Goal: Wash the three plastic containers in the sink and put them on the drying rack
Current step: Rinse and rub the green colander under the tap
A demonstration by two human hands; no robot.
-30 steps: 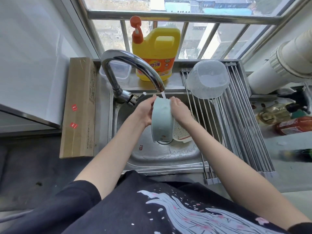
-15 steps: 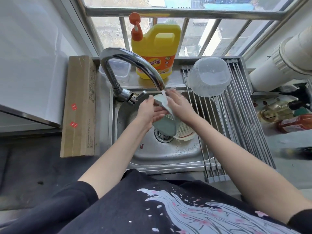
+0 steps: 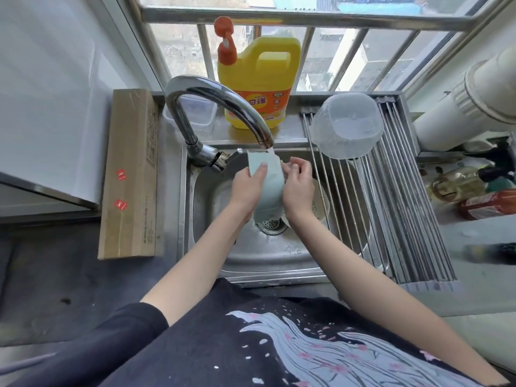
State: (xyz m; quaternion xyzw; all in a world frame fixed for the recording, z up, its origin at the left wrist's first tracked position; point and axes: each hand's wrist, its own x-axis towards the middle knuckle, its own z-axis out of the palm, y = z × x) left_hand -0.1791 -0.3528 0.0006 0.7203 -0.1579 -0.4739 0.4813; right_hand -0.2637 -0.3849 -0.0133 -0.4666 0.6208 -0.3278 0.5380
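Observation:
A pale green plastic container stands on edge over the steel sink, right under water running from the tap. My left hand grips its left side, thumb across its outer face. My right hand holds its right side, fingers curled at the top rim. A clear plastic container lies upside down on the drying rack. A third, beige container lies in the sink behind my right hand, mostly hidden.
A yellow dish-soap jug with an orange pump stands on the sill behind the tap. A small clear tub sits left of it. A long cardboard box lies left of the sink. Bottles crowd the counter at right.
The green container has turned from tilted to standing on edge under the stream. My left hand shifted to grip its outer face, and my right hand moved up to its rim.

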